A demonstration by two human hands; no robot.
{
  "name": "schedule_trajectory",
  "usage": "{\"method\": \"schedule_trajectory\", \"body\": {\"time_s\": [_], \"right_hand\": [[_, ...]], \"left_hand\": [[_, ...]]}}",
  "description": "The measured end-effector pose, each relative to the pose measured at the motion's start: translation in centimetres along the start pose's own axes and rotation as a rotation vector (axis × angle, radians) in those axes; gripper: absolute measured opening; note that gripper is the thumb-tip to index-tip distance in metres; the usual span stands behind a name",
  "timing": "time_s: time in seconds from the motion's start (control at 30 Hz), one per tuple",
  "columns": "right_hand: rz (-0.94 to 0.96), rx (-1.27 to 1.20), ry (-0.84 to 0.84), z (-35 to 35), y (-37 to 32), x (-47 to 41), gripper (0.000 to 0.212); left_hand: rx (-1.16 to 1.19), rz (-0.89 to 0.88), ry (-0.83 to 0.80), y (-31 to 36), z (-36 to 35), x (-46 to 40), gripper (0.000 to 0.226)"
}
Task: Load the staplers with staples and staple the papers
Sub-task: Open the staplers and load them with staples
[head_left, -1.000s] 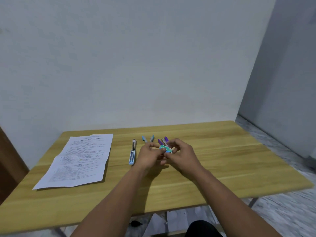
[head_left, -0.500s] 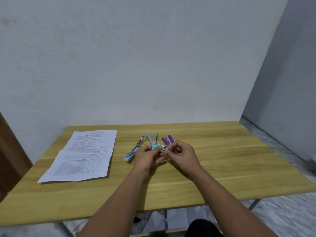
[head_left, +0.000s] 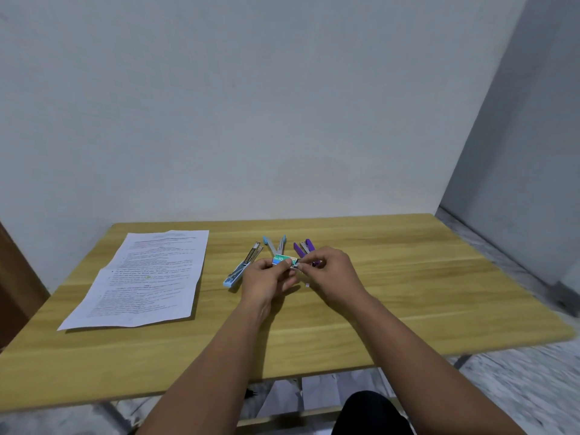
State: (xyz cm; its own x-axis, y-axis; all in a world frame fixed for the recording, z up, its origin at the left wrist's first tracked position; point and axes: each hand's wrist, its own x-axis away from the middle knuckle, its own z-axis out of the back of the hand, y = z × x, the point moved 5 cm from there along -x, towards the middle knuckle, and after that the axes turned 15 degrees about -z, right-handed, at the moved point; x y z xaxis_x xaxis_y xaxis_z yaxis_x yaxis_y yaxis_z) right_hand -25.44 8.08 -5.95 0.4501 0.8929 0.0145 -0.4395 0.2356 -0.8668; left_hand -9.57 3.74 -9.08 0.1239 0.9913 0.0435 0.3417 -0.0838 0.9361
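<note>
Head view: hands (head_left: 298,274) around staple box (head_left: 284,260)

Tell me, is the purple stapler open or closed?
Open: the purple stapler lies on the table with its arms splayed in a V.

The wooden table (head_left: 408,302) runs under my hands and well out to both sides, pale grain w/ long plank lines. Straight ahead of my hands, past the far edge, a plain light grey wall (head_left: 251,105). Off to my right hand's side a 2nd wall (head_left: 533,152), darker grey, meets it in a corner. Below and right of my right hand, grey mottled floor (head_left: 518,387). Far left of my left hand, a brown wood panel (head_left: 15,277) at the frame edge. Under the near table edge, metal legs (head_left: 461,361), partly hidden.
</note>
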Motion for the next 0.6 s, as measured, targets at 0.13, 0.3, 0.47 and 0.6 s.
{"method": "schedule_trajectory", "body": {"time_s": [0.13, 0.3, 0.47, 0.6], "right_hand": [[-0.091, -0.044, -0.021, -0.3, -0.5, -0.2, 0.005], [-0.111, 0.002, -0.084, 0.1, -1.6, -0.2, 0.006], [-0.092, 0.017, -0.101, 1.0, -1.8, -0.1, 0.008], [-0.107, -0.107, -0.080, 3.2, -1.4, -0.2, 0.007]], "left_hand": [[0.042, 0.006, 0.014, 0.0, 0.1, -0.2, 0.019], [0.036, 0.008, 0.012, -0.2, 0.1, -0.4, 0.019], [0.052, 0.026, 0.025, -0.3, 0.2, -0.6, 0.021], [0.072, 0.036, 0.040, -0.2, 0.1, -0.8, 0.020]]}}
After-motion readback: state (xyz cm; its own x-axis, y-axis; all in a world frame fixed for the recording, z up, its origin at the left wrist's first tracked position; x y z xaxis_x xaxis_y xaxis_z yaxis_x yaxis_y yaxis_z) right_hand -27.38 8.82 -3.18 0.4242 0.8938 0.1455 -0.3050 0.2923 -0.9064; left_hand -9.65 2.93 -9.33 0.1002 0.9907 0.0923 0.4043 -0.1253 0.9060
